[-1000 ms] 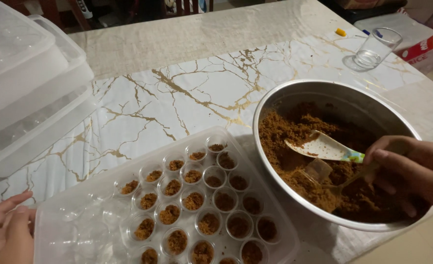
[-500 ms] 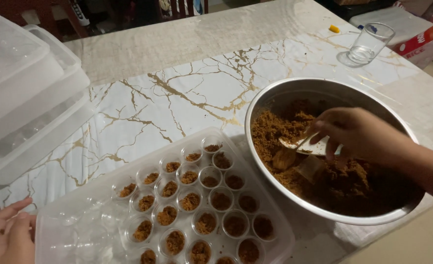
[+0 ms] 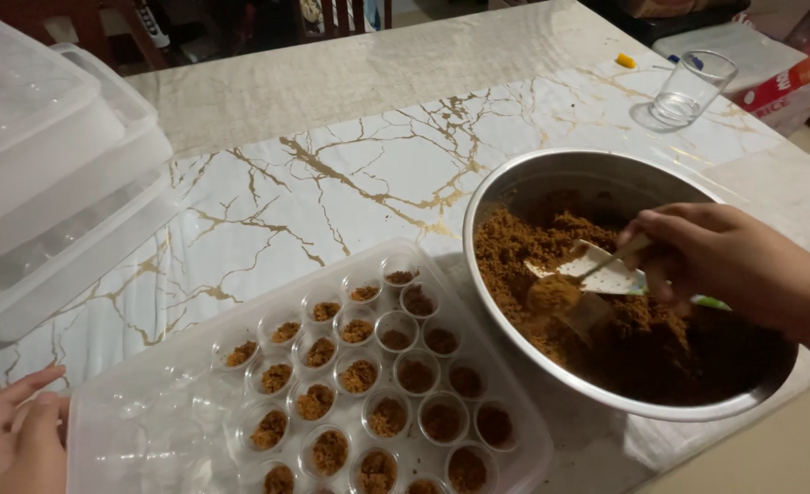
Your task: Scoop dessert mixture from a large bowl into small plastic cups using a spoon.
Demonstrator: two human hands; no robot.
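Brown crumbly mixture [image 3: 606, 320] fills the steel bowl [image 3: 514, 187] on the marble-patterned desk [image 3: 332, 174], and the right hand [image 3: 725, 261] is over that bowl, fingers pinched on a small spoon [image 3: 569, 285] heaped with the mixture, a white scraper [image 3: 597, 274] lying just beneath it. Left of the bowl, touching its rim, sits the clear tray of little cups [image 3: 350, 366], many holding brown filling. The left hand [image 3: 16, 434] rests at the tray's far left edge, fingers loosely spread, holding nothing. Stacked clear containers [image 3: 48, 165] stand beyond the tray, a glass [image 3: 688, 87] beyond the bowl.
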